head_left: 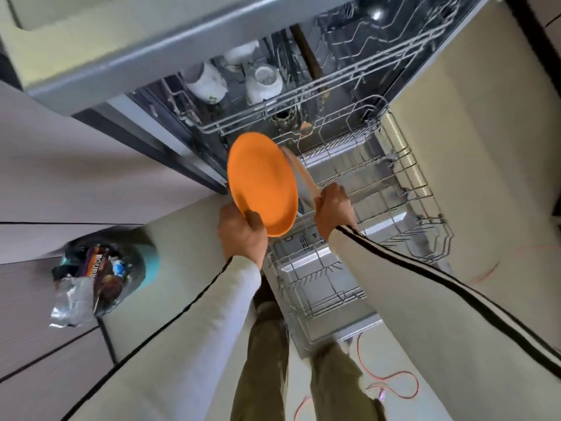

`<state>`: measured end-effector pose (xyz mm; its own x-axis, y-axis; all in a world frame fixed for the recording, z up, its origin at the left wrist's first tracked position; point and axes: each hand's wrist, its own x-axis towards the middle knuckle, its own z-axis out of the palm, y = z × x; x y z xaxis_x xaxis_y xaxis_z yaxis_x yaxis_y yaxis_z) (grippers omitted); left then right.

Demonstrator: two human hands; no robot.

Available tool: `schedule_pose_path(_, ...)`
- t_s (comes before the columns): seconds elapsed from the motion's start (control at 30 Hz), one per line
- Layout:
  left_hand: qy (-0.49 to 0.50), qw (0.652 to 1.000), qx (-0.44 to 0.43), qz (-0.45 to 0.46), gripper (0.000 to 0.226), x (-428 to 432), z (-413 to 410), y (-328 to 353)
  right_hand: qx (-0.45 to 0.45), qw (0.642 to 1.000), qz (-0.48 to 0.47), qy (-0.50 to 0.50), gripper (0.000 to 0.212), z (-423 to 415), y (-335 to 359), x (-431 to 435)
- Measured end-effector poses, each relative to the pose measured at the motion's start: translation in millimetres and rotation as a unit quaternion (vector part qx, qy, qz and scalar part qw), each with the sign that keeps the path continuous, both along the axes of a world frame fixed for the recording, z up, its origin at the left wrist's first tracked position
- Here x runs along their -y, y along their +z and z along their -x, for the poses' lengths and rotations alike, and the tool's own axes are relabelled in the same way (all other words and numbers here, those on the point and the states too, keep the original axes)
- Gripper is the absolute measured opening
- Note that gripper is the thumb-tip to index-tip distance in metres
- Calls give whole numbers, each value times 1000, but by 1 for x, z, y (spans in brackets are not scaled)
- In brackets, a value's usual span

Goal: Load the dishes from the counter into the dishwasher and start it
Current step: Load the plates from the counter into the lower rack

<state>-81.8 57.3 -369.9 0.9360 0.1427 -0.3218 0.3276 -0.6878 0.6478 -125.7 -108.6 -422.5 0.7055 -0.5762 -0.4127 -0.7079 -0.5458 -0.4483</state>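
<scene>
The left hand (243, 235) is gripping the orange plate (261, 180) by its lower rim, thumb lying across the face. The right hand (334, 208) is curling round the edge of a pale plate (306, 183) just behind it. That makes two plates, both tilted on edge above the near left end of the lower rack (394, 189). That rack is sitting pulled out over the open door (303, 265). Of the two racks, the upper rack (303, 95) is holding three white cups (206, 82), blurred. One bin (148, 265) full of wrappers is standing to the left by pale cabinets (76, 183). One red cable (391, 378) is trailing over the cream floor (485, 147).
</scene>
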Motion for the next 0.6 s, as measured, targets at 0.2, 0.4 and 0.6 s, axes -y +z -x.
schedule_pose_path(0.2, -17, 999, 29, 8, 11, 10, -4, -20, 10, 998, 19, 59, 16, -2, -22, -6)
schedule_pose_path(0.4, 32, 999, 41, 16, 11, 7, -6, -18, -15, 996, 22, 87, 14, -5, -25, -10)
schedule_pose_path(0.6, 37, 997, 64, 29, 12, 6, -13, -25, -55, 991, 25, 123, 11, -40, -36, -7)
